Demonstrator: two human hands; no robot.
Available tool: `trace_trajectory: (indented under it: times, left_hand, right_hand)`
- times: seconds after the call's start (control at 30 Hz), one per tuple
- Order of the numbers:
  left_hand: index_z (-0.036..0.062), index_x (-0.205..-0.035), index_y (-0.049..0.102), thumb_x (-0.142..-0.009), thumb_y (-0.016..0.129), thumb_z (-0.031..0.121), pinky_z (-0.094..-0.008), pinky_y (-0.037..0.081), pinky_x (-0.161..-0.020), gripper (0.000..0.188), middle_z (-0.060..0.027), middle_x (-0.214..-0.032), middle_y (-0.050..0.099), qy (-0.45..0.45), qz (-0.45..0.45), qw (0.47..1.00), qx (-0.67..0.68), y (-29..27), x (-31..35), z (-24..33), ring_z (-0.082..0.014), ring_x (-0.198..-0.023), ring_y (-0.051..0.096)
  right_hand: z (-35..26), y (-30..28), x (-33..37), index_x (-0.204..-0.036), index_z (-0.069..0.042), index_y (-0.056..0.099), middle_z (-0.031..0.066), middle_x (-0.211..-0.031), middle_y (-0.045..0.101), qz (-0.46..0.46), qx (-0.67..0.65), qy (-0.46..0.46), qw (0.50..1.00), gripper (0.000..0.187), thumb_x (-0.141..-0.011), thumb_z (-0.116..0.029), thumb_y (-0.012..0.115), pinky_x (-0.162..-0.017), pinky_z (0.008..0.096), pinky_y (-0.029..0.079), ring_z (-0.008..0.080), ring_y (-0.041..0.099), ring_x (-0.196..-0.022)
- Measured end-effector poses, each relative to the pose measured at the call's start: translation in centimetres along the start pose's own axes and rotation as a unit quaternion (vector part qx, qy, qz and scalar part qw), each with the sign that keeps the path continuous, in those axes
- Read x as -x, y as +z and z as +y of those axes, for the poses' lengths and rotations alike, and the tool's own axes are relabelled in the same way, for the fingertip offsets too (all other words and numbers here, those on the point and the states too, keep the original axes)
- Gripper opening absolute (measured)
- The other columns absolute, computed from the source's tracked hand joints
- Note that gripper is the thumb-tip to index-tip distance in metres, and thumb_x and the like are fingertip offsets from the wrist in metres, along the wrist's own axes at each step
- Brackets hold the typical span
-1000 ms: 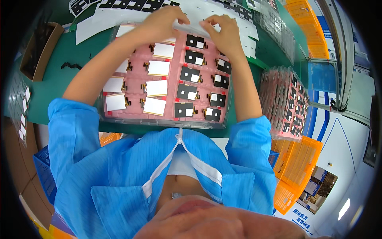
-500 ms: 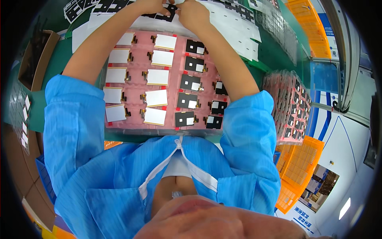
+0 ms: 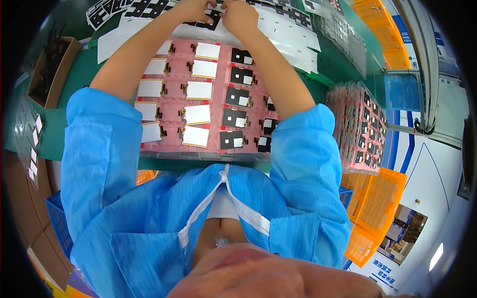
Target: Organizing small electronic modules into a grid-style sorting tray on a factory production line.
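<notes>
Wears a blue jacket (image 3: 149, 198), with white trim at the open collar and sleeves ending around the elbows. Works right up by the near edge of a green tabletop (image 3: 54, 129), with an orange basket (image 3: 380, 203) low on the right. Holds both bare forearms over a pink tray (image 3: 217, 99) that lies between chest and hands. Has white panels (image 3: 198, 91) in the two left columns of that tray and black panels (image 3: 237, 97), each with a white square, in the two right ones, partly covered by the forearms. Beside it, has a stack of loaded trays (image 3: 360, 129) to the right and, well apart to the left, a cardboard box (image 3: 63, 74) of dark things.

Past the far edge of the tray, bends the left hand (image 3: 196, 11) and the right hand (image 3: 241, 17) toward each other, with fingers curled and only a narrow gap between. Has a sheet of black pieces (image 3: 214, 22) directly under the fingertips, showing in that gap. Cannot tell whether pinching a piece or just touching the sheet. Has white sheets (image 3: 288, 47) spread to the right of the hands and, farther off, clear trays (image 3: 343, 42) and an orange crate (image 3: 385, 35).
</notes>
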State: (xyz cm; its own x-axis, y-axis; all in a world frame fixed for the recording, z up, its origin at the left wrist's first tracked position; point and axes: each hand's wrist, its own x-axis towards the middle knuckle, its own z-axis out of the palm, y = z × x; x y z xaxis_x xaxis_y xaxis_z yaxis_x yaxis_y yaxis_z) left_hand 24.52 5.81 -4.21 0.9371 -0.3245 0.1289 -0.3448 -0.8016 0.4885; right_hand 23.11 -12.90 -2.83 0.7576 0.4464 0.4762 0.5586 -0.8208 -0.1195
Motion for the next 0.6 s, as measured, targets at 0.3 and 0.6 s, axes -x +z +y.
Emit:
trace_trajectory:
  times: [0.3, 0.6]
  left_hand:
    - [0.0105, -0.114, 0.076, -0.064, 0.095, 0.022, -0.0380, 0.054, -0.080, 0.054, -0.0084, -0.098, 0.069, 0.038, 0.043, 0.998, 0.006, 1.0, -0.3, -1.1, -0.0253, -0.090, 0.067]
    - [0.0102, -0.116, 0.075, -0.067, 0.093, 0.018, -0.0380, 0.054, -0.086, 0.053, -0.0105, -0.101, 0.070, 0.043, 0.054, 0.998, 0.002, 1.5, 0.1, -2.7, -0.0259, -0.094, 0.067]
  right_hand:
    - [-0.8, -0.9, 1.5, -0.098, -0.019, 0.082, 0.0100, -0.101, 0.071, -0.072, 0.091, 0.048, 0.992, 0.016, -0.088, -0.027, 0.073, -0.079, 0.0437, 0.057, 0.0303, 0.071, -0.096]
    - [-2.2, 0.6, 1.2, -0.087, -0.007, 0.079, 0.0147, -0.102, 0.069, 0.014, 0.005, 0.107, 0.994, 0.017, -0.082, -0.023, 0.078, -0.076, 0.0447, 0.058, 0.0332, 0.069, -0.097]
